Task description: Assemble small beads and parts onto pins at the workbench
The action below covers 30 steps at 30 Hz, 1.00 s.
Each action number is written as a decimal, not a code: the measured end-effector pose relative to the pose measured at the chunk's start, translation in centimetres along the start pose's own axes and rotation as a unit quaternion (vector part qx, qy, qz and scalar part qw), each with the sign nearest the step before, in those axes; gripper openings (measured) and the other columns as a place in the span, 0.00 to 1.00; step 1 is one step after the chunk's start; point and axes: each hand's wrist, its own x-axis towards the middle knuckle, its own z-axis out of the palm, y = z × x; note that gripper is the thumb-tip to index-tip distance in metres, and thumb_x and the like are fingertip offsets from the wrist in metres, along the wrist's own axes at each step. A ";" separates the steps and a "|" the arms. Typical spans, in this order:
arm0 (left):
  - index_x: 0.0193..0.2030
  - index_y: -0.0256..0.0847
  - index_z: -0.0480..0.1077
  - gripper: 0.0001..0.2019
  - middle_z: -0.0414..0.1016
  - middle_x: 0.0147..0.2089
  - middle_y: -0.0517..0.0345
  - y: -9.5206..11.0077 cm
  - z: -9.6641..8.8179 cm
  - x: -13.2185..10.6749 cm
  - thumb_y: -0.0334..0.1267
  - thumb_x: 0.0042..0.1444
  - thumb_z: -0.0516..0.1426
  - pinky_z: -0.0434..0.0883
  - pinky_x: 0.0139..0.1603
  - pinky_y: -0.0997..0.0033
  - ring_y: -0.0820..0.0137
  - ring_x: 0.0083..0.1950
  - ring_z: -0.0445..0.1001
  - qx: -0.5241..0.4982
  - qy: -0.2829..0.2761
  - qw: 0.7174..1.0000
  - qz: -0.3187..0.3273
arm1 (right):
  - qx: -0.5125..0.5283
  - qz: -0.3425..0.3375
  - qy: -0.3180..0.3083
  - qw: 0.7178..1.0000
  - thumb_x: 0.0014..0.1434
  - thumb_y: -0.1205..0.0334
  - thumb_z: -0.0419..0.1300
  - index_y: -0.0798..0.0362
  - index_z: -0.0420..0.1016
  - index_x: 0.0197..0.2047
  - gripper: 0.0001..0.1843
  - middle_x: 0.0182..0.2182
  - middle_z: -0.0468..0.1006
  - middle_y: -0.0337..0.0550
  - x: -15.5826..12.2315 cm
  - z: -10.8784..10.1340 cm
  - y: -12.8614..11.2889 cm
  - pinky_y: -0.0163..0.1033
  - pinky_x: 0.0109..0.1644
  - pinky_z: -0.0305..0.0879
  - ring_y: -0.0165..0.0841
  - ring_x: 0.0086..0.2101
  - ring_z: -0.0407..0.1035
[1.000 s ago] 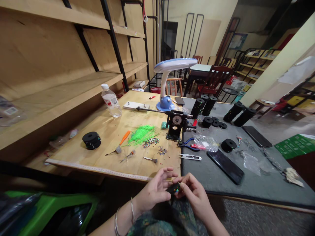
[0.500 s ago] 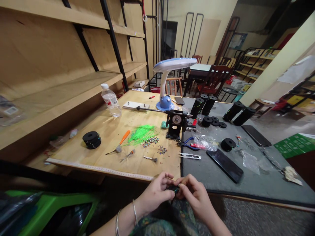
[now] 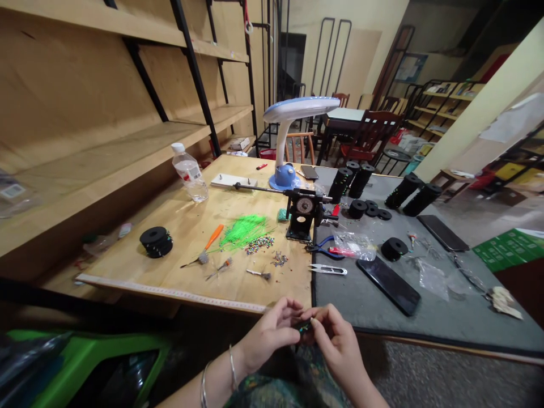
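Observation:
My left hand (image 3: 272,331) and my right hand (image 3: 334,340) meet just below the near edge of the wooden table (image 3: 187,249), over my lap. Between their fingertips sits a small black object with green flecks (image 3: 304,327); both hands pinch it, the fingers curled round it. What it is exactly is too small to tell. Two thin bangles ring my left wrist. On the table beyond lie a bunch of bright green strands (image 3: 244,229), a heap of small beads (image 3: 260,245) and a black hand-cranked winder (image 3: 301,212).
A blue-white desk lamp (image 3: 293,127), a water bottle (image 3: 189,173), a black spool (image 3: 156,241), an orange-handled tool (image 3: 210,241), snips (image 3: 328,270) and pliers (image 3: 323,248) lie about. The grey mat (image 3: 382,294) carries black spools, two dark phones (image 3: 389,286) and plastic bags. Wooden shelves rise at left.
My hands have drawn closer together round the small black object, and the left fingers have curled in. The view has shifted slightly.

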 end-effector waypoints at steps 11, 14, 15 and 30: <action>0.35 0.39 0.64 0.16 0.73 0.40 0.55 0.1 0.3 0.0 0.25 0.37 0.60 0.65 0.40 0.69 0.64 0.44 0.72 -0.009 0.009 1.000 -0.020 | 0.047 0.040 -0.022 0.998 0.62 0.54 0.57 0.51 0.65 0.30 0.13 0.34 0.78 0.45 0.2 -0.9 0.0 0.34 0.27 0.68 0.29 0.22 0.70; 0.35 0.39 0.65 0.17 0.73 0.40 0.56 -0.2 0.1 0.1 0.24 0.36 0.59 0.64 0.40 0.70 0.65 0.44 0.72 -0.049 -0.013 0.999 -0.009 | 0.082 0.054 -0.028 0.995 0.61 0.53 0.57 0.51 0.64 0.30 0.13 0.35 0.78 0.45 0.2 -0.9 -0.1 0.35 0.27 0.69 0.29 0.23 0.71; 0.36 0.39 0.65 0.17 0.73 0.40 0.56 -0.2 0.1 0.1 0.24 0.36 0.59 0.64 0.41 0.70 0.64 0.45 0.72 -0.053 -0.018 0.998 -0.006 | 0.077 0.051 -0.025 0.995 0.62 0.53 0.57 0.51 0.63 0.30 0.13 0.36 0.78 0.46 0.2 -0.8 -0.1 0.35 0.27 0.69 0.29 0.23 0.70; 0.35 0.39 0.63 0.14 0.71 0.38 0.57 0.2 1.0 0.2 0.28 0.39 0.58 0.64 0.36 0.72 0.69 0.39 0.69 0.057 0.053 0.997 -0.022 | 0.021 0.037 -0.033 0.999 0.63 0.54 0.56 0.52 0.65 0.30 0.13 0.37 0.78 0.47 0.3 -1.0 0.0 0.34 0.28 0.69 0.28 0.22 0.71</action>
